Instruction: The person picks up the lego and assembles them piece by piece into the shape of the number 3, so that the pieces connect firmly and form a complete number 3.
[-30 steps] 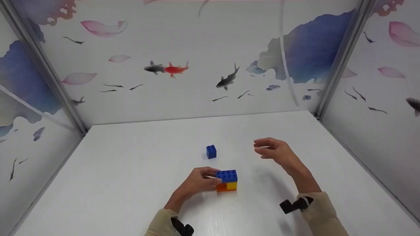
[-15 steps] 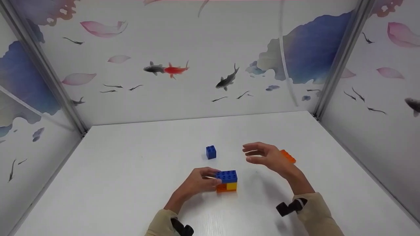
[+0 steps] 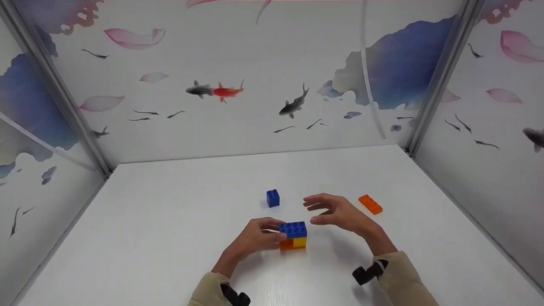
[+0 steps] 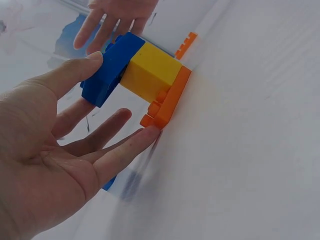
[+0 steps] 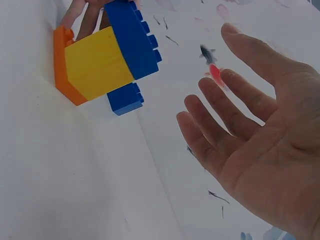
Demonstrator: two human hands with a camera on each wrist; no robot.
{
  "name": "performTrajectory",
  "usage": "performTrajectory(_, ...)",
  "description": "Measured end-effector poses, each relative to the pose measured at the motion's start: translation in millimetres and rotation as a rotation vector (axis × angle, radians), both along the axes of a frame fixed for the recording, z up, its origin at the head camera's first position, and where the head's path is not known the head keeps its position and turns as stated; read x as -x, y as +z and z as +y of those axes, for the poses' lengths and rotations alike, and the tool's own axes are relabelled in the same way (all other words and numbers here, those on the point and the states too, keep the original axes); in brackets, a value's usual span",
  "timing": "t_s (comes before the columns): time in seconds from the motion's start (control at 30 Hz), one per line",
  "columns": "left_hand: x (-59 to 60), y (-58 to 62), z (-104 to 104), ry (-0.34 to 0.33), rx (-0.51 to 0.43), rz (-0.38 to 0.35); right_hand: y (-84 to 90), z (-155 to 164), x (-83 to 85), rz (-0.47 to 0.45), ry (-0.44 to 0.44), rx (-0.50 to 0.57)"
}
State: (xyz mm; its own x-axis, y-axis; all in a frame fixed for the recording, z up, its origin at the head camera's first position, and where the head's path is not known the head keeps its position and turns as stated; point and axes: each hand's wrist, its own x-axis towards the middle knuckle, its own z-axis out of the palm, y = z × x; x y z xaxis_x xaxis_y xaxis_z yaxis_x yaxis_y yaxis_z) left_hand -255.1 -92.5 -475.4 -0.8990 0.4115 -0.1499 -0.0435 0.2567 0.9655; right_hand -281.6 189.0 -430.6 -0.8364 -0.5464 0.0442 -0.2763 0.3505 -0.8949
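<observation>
A stack of toy building bricks stands on the white table: an orange plate point(image 4: 172, 98) at the bottom, a yellow brick point(image 3: 299, 242) at one end of it, and a longer blue brick point(image 3: 293, 229) on top. My left hand point(image 3: 257, 235) holds the stack from its left side. In the left wrist view its thumb presses the blue brick's edge, and a fingertip touches the orange plate. Fingers spread and loosely bent, my right hand point(image 3: 335, 212) hovers right of the stack and holds nothing. The right wrist view shows its palm point(image 5: 275, 155) apart from the bricks.
A small blue brick point(image 3: 273, 198) stands behind the stack. Farther right, beyond my right hand, lies a loose orange plate point(image 3: 370, 204). Walls printed with fish and petals border the table point(image 3: 170, 204) at the back and both sides.
My right hand has moved left and nearer to the stack, uncovering the loose orange plate behind it. The left hand and the stack have stayed in place.
</observation>
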Motion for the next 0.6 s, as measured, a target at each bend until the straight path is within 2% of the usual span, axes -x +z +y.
performTrajectory(0.2, 0.2, 1.4, -0.7, -0.008, 0.000, 0.005, -10.4, -6.1, 2.8, -0.018, 0.052, -0.050)
performTrajectory(0.4, -0.4, 1.5, -1.1, -0.015, 0.008, 0.022, -18.0, -10.0, 4.9, -0.094, 0.108, -0.061)
performTrajectory(0.6, -0.1, 0.9, -1.2, -0.026, 0.003, 0.028, -27.4, -12.0, 6.5, -0.131, 0.122, -0.070)
